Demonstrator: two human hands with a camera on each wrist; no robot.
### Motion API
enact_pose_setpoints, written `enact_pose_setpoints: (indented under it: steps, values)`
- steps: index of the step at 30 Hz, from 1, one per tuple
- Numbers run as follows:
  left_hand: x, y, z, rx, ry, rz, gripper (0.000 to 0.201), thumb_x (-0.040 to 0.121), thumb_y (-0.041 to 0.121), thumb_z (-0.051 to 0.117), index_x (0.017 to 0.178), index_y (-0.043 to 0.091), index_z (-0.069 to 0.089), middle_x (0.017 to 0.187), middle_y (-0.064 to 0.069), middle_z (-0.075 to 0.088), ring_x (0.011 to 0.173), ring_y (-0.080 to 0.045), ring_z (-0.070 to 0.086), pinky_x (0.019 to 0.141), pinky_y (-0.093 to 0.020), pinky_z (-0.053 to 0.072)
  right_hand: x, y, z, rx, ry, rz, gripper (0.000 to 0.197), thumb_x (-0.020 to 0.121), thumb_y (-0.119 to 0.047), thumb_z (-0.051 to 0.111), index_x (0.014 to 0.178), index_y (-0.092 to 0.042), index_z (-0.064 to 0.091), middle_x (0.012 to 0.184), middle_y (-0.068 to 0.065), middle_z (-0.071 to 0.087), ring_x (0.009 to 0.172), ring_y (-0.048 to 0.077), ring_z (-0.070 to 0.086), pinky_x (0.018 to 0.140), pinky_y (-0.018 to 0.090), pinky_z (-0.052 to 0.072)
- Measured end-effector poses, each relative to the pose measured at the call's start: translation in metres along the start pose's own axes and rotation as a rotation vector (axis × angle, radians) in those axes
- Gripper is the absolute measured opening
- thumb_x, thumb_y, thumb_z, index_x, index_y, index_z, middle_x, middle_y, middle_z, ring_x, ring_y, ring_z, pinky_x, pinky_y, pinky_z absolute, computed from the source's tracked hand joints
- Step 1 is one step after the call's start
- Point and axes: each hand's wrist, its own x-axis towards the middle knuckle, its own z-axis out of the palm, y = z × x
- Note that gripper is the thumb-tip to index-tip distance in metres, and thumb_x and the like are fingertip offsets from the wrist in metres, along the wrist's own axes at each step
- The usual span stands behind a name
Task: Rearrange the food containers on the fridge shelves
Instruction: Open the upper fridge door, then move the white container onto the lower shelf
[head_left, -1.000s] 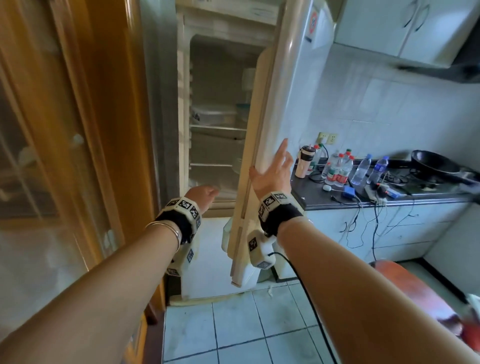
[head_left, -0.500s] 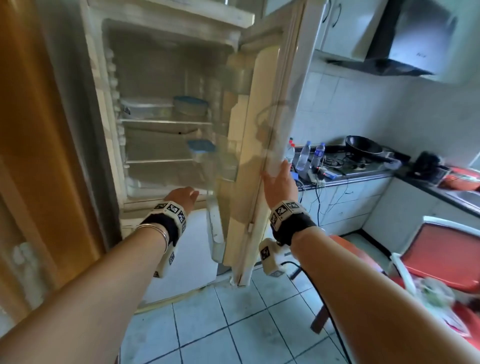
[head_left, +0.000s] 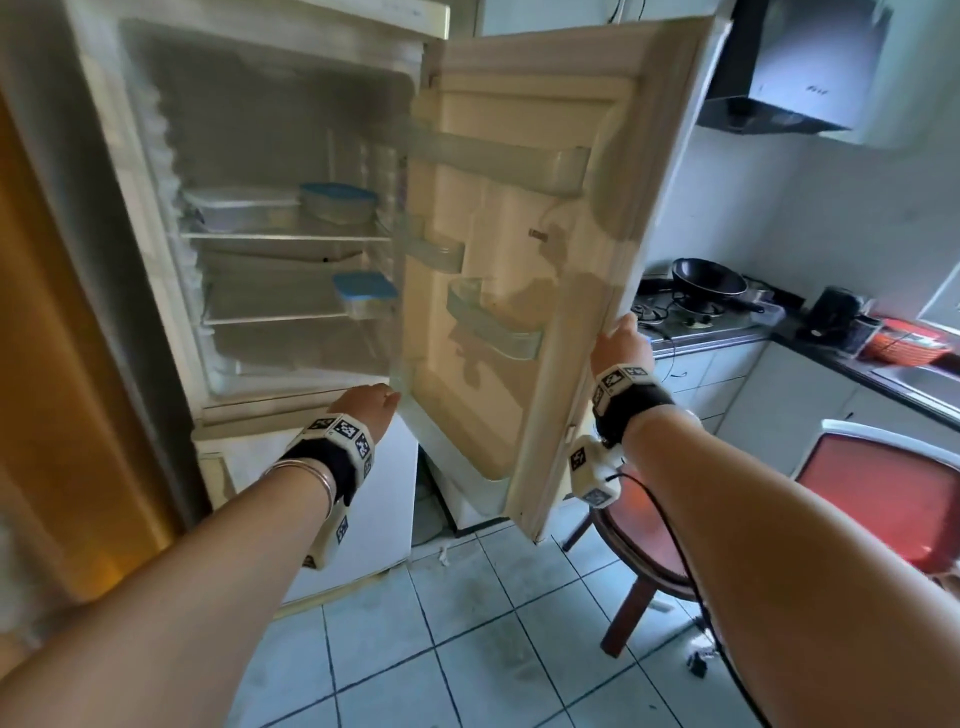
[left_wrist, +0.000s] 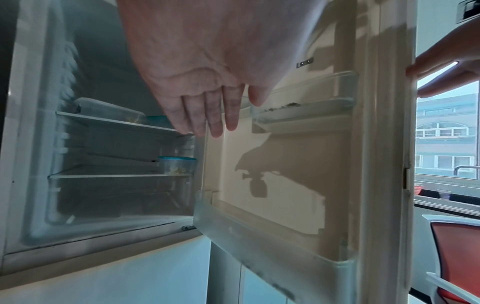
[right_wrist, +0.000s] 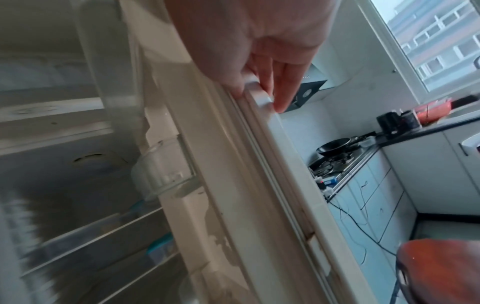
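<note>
The fridge stands wide open. A long clear container (head_left: 239, 208) and a blue-lidded tub (head_left: 337, 201) sit on the upper shelf (head_left: 285, 238). A smaller blue-lidded tub (head_left: 364, 294) (left_wrist: 177, 165) sits at the right end of the lower shelf (head_left: 270, 318). My right hand (head_left: 621, 340) (right_wrist: 265, 82) grips the outer edge of the fridge door (head_left: 519, 260), thumb inside and fingers outside. My left hand (head_left: 371, 402) (left_wrist: 215, 115) hangs empty in front of the fridge's bottom sill, fingers relaxed.
Door bins (head_left: 493, 322) line the inside of the door. A red chair (head_left: 878, 499) stands to the right behind the door. The counter (head_left: 727, 332) carries a black pan (head_left: 709, 283), a kettle (head_left: 831, 312) and cables. An orange wooden door (head_left: 52, 364) borders the left.
The fridge door has swung much further open to the right with my right hand on its edge. The view has turned left onto the shelves. My left hand stays low by the sill.
</note>
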Motion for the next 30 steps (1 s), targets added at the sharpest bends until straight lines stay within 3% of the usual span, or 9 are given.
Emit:
enact_pose_setpoints:
  steps: [2, 8, 11, 14, 20, 25, 30]
  values:
    - [-0.001, -0.002, 0.002, -0.008, 0.015, 0.027, 0.045, 0.101, 0.028, 0.026, 0.134, 0.009, 0.051, 0.142, -0.013, 0.050, 0.128, -0.029, 0.049, 0.107, -0.034, 0.037, 0.007, 0.001, -0.003, -0.049, -0.016, 0.029, 0.047, 0.095, -0.003, 0.034, 0.141, 0.002, 0.026, 0.134, 0.023, 0.050, 0.125, 0.034, 0.050, 0.101, 0.038, 0.042]
    - [0.000, -0.014, 0.002, -0.012, 0.035, 0.017, 0.042, 0.100, 0.028, 0.030, 0.130, 0.012, 0.055, 0.137, -0.012, 0.055, 0.124, -0.029, 0.052, 0.104, -0.036, 0.040, 0.008, 0.001, 0.006, 0.032, 0.013, 0.069, 0.074, 0.089, -0.016, 0.048, 0.149, -0.002, 0.008, 0.151, 0.014, 0.033, 0.134, 0.033, 0.040, 0.109, 0.040, 0.036]
    - [0.003, -0.016, -0.004, -0.025, 0.038, 0.010, 0.041, 0.099, 0.028, 0.029, 0.121, 0.008, 0.058, 0.124, -0.019, 0.062, 0.111, -0.033, 0.058, 0.095, -0.036, 0.044, -0.012, -0.006, 0.016, -0.103, 0.072, -0.032, 0.077, 0.092, -0.028, 0.045, 0.151, -0.010, 0.000, 0.161, 0.009, 0.007, 0.145, 0.030, 0.020, 0.118, 0.044, 0.026]
    - [0.006, -0.026, -0.009, -0.006, 0.061, 0.018, 0.041, 0.099, 0.028, 0.029, 0.120, 0.007, 0.058, 0.120, -0.020, 0.064, 0.108, -0.035, 0.059, 0.092, -0.036, 0.045, -0.037, -0.032, 0.040, -0.236, 0.019, -0.188, 0.076, 0.092, -0.024, 0.042, 0.152, -0.019, -0.004, 0.161, 0.006, -0.006, 0.148, 0.031, 0.002, 0.121, 0.047, 0.012]
    - [0.011, -0.074, -0.029, 0.083, 0.055, -0.020, 0.041, 0.098, 0.024, 0.030, 0.125, 0.006, 0.055, 0.121, -0.018, 0.063, 0.110, -0.033, 0.059, 0.091, -0.036, 0.045, -0.071, -0.094, 0.111, -0.305, -0.213, -0.373, 0.058, 0.090, -0.021, 0.043, 0.146, -0.019, 0.027, 0.160, -0.001, 0.010, 0.146, 0.032, 0.012, 0.118, 0.048, 0.020]
    - [0.018, -0.134, -0.052, 0.138, 0.033, -0.057, 0.036, 0.097, 0.021, 0.031, 0.121, 0.006, 0.054, 0.124, -0.018, 0.060, 0.113, -0.034, 0.057, 0.094, -0.037, 0.045, -0.096, -0.132, 0.179, -0.409, -0.379, -0.477, 0.053, 0.093, -0.025, 0.043, 0.144, -0.020, 0.032, 0.158, -0.001, 0.016, 0.145, 0.030, 0.015, 0.118, 0.045, 0.020]
    - [0.029, -0.189, -0.059, 0.161, -0.016, -0.138, 0.038, 0.097, 0.021, 0.033, 0.127, 0.005, 0.050, 0.129, -0.018, 0.056, 0.117, -0.034, 0.055, 0.099, -0.039, 0.044, -0.110, -0.162, 0.244, -0.608, -0.531, -0.609, 0.046, 0.093, -0.027, 0.039, 0.138, -0.018, 0.040, 0.150, 0.001, 0.031, 0.140, 0.029, 0.024, 0.115, 0.046, 0.026]
